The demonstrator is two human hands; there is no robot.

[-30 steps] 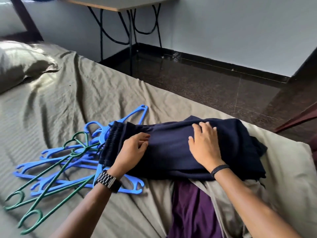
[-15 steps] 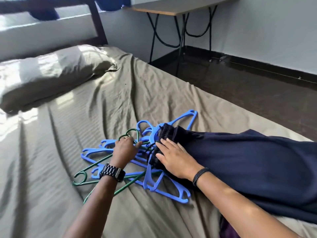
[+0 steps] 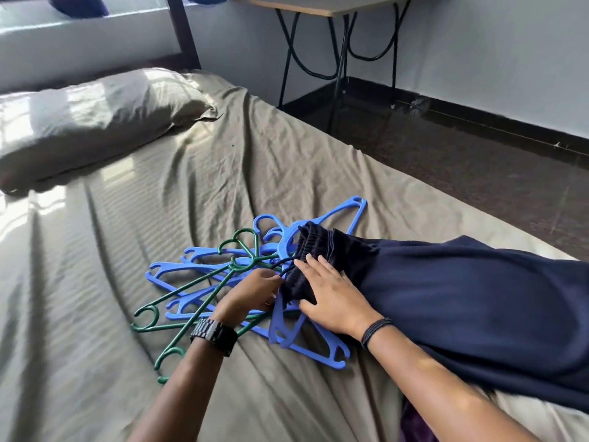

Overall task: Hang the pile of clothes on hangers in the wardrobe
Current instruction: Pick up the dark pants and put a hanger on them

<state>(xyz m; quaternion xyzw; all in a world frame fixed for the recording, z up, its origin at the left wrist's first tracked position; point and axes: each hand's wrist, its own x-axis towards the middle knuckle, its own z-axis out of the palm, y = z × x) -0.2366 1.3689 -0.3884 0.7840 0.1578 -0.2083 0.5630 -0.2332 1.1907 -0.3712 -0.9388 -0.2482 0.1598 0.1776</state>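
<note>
Flat right hand [image 3: 334,301] presses ribbed waistband [image 3: 310,250].

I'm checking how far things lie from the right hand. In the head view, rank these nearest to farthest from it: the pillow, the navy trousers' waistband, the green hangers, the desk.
1. Waistband: under the right hand, touching.
2. Green hangers: just left, on the sheet.
3. Pillow: far upper left, at the bedhead.
4. Desk: beyond the bed, by the wall.

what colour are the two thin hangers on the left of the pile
Dark green hangers, lying among blue ones; the head view shows them.
</note>
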